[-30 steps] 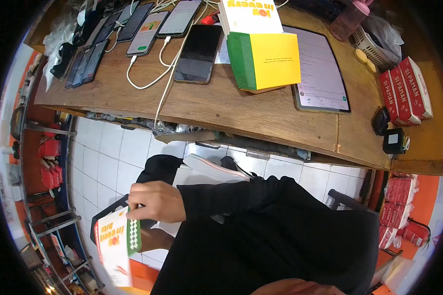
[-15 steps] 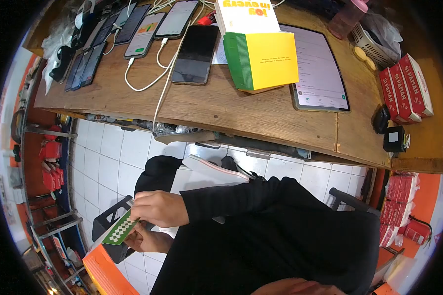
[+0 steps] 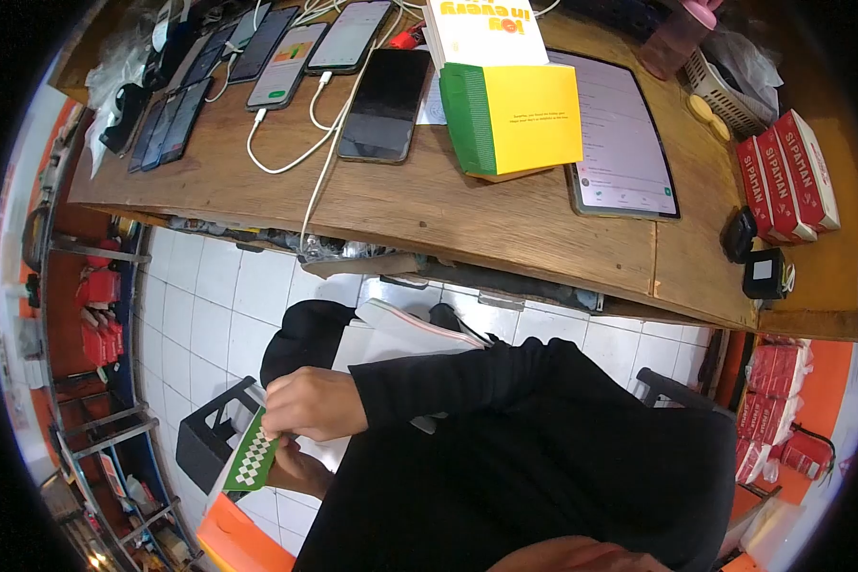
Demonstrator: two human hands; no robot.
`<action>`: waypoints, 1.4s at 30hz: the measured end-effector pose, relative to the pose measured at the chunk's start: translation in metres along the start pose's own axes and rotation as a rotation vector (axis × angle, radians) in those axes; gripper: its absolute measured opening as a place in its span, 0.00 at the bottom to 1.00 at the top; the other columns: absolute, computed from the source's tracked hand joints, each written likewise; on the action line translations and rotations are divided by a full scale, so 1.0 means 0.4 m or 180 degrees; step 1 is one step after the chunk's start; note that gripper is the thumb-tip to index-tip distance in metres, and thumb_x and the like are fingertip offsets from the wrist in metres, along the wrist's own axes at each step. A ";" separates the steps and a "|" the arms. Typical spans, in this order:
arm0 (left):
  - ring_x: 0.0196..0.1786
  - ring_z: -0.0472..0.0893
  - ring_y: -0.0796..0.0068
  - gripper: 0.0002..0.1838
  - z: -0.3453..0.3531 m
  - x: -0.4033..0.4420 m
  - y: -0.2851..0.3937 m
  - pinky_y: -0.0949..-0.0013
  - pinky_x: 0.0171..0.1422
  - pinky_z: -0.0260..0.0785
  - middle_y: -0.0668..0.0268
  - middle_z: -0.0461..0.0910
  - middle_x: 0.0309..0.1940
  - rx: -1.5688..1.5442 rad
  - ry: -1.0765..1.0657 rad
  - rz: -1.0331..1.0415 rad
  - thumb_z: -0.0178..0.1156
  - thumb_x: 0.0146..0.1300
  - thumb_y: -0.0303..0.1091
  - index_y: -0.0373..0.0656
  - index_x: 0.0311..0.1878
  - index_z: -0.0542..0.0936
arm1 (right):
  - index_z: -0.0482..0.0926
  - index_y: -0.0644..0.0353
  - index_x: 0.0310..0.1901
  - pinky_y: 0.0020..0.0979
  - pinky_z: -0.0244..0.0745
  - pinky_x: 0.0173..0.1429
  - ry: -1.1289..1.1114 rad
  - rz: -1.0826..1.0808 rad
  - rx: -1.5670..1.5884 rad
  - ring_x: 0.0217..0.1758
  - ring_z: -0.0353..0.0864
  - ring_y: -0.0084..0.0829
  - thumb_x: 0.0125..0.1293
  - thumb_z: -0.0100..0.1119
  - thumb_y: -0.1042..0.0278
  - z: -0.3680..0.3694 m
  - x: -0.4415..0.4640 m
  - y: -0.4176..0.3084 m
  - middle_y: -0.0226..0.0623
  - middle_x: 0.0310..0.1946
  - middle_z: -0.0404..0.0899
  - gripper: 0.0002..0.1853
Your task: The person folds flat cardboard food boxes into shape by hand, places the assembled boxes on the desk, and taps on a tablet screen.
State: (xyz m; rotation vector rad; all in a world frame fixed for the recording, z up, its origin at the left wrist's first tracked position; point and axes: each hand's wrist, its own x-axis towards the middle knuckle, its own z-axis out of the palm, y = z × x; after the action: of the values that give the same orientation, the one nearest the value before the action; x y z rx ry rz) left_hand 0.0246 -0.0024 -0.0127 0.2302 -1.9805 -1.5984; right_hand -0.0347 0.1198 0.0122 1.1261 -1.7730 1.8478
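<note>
At the lower left, a narrow green card-like piece [image 3: 251, 458] with a white diamond pattern is tilted between my hands. My right hand [image 3: 313, 404], in a black sleeve, crosses my body and is closed on its top end. Below it, my left hand [image 3: 300, 469] is closed against the side of the same piece, with its fingers partly hidden. An orange box-like thing [image 3: 243, 536] lies at the lower end of the green piece. I cannot tell whether the two are joined. A white panel [image 3: 391, 345] rests over my lap, partly covered by my sleeve.
On the wooden table [image 3: 534, 229] are several phones with white cables [image 3: 319, 138], a tablet [image 3: 629, 143], a yellow-green open box [image 3: 529, 114] and red SI PAMAN boxes [image 3: 782, 176]. A black stool-like frame [image 3: 205, 434] stands at the left, near a metal rack [image 3: 114, 429].
Both hands and the green piece have shifted slightly right. The green piece stands more upright, and the orange thing has moved right and down. The table's contents are unchanged.
</note>
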 end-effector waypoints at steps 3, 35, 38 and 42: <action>0.35 0.76 0.72 0.16 -0.009 0.004 0.014 0.74 0.37 0.69 0.58 0.74 0.36 -0.0269 0.0083 -0.0317 0.56 0.56 0.30 0.33 0.45 0.66 | 0.71 0.63 0.24 0.31 0.68 0.34 -0.0044 -0.0053 0.0051 0.29 0.73 0.34 0.48 0.57 0.73 0.002 0.002 -0.004 0.38 0.25 0.71 0.05; 0.28 0.76 0.74 0.12 0.162 0.086 -0.188 0.77 0.30 0.66 0.56 0.78 0.30 0.0177 0.0515 0.0150 0.55 0.60 0.33 0.32 0.38 0.70 | 0.63 0.54 0.58 0.35 0.55 0.59 0.1284 0.3110 -0.4534 0.53 0.64 0.44 0.59 0.42 0.63 -0.970 -0.406 -0.334 0.50 0.51 0.65 0.23; 0.26 0.75 0.76 0.13 0.182 0.082 -0.204 0.78 0.28 0.65 0.57 0.78 0.29 0.0274 0.0431 0.0246 0.55 0.60 0.34 0.32 0.39 0.70 | 0.60 0.56 0.60 0.33 0.55 0.61 0.2694 0.2552 -0.3108 0.56 0.63 0.41 0.60 0.40 0.64 -0.980 -0.427 -0.324 0.52 0.54 0.61 0.24; 0.29 0.77 0.77 0.14 0.190 0.083 -0.204 0.79 0.27 0.65 0.60 0.77 0.31 0.0187 0.0261 0.0019 0.55 0.60 0.36 0.35 0.42 0.70 | 0.57 0.57 0.62 0.32 0.53 0.63 0.3097 0.2263 -0.2410 0.62 0.58 0.40 0.61 0.39 0.64 -0.975 -0.431 -0.320 0.54 0.58 0.57 0.26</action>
State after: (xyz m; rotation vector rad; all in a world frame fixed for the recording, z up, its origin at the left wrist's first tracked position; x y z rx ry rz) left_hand -0.0610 0.0238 -0.0872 0.3076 -1.9650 -1.5045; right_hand 0.0473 0.5574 0.0096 -0.6612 -1.9629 1.3282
